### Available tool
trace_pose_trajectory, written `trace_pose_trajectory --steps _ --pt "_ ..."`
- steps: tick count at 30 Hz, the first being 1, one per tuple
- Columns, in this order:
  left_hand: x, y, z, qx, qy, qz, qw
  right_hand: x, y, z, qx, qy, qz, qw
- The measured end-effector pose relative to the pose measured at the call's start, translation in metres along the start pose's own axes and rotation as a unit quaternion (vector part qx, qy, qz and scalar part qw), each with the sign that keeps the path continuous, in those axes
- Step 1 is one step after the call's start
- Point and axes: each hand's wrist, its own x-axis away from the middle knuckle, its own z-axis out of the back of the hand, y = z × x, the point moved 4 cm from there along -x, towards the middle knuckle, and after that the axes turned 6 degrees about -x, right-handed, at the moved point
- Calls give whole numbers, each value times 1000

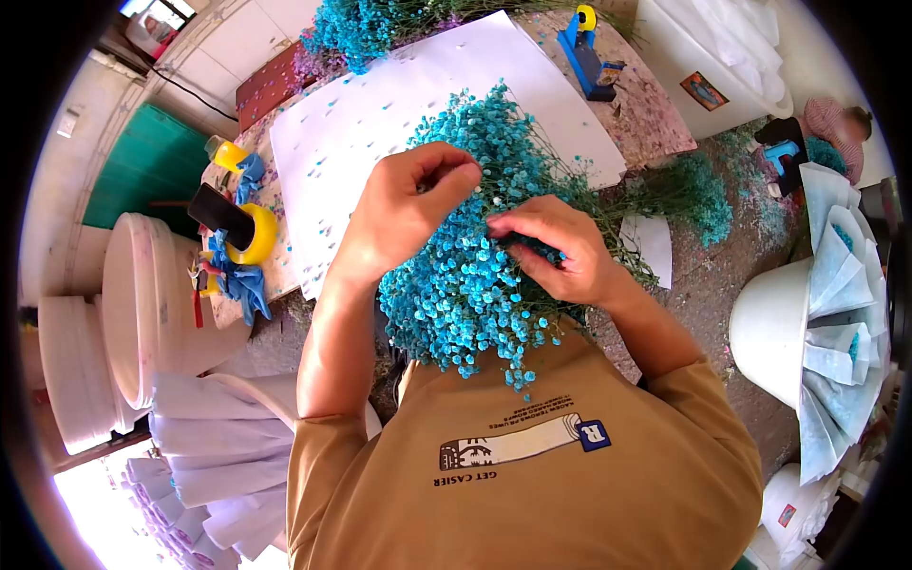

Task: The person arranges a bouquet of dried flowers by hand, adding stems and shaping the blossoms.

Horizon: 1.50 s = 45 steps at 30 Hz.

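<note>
A large bunch of blue-dyed baby's breath lies against my chest and over the table edge, with its green stems pointing right. My left hand is above the upper left of the blossoms, thumb and fingers pinched together; whatever is between the fingertips is too small to make out. Lower and to the right, my right hand curls its fingers and thumb around sprigs within the bunch. White paper sprinkled with loose blue blossoms lies beneath and beyond the flowers.
More blue flowers lie at the table's far edge, near a blue tape dispenser. At left are a phone, yellow tape and white buckets. A white tub with wrapped bunches stands right; another person is beyond.
</note>
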Motion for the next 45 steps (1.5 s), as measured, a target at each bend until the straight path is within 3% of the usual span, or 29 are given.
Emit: trace_pose_trajectory --steps 1,3,7,15,17,19,21,22,25,27,29,32,33,35,37,38,41,43,45 --pt "-1 4 1 -1 -2 -1 1000 0 0 0 2 5 4 1000" --pt "1 10 0 -143 -33 9 989 0 0 0 3 12 7 1000" --pt "9 11 -3 -196 -31 -4 980 1 2 -2 13 7 20 1000" --pt "20 11 0 -90 68 -82 990 -2 -2 -2 14 4 17 1000" --pt "19 13 9 39 75 10 996 -1 -2 -3 12 -1 22 1000" --pt "17 16 9 17 56 14 998 1 -1 -3 18 -4 22 1000" --pt "16 35 -5 -170 11 -69 983 1 1 -3 22 -13 27 999" --pt "15 32 -12 -200 37 -143 969 2 2 -4 27 -20 31 999" --pt "15 29 -20 -311 20 -197 929 2 1 -2 36 -34 28 998" --pt "15 29 -21 -315 39 -201 927 2 0 -1 40 -41 21 998" --pt "15 29 -13 -207 93 -209 951 1 0 0 30 -38 19 999" --pt "21 5 12 34 112 -61 991 -1 2 4 35 -49 30 998" --pt "24 -2 19 78 136 -60 986 -2 -1 4 32 -58 32 997" --pt "37 -24 40 226 109 10 968 -3 -2 14 -10 40 -43 998" --pt "54 -42 54 247 124 9 961 -1 4 21 -35 82 -74 993" --pt "66 -51 62 240 160 32 957 -2 9 24 -35 94 -67 993" --pt "105 -68 89 34 176 161 970 -9 22 37 -34 86 -44 995" --pt "126 -82 104 -257 177 208 927 -24 21 37 -84 58 -38 994" --pt "138 -80 103 -319 188 196 908 -29 31 37 -258 27 -65 964"
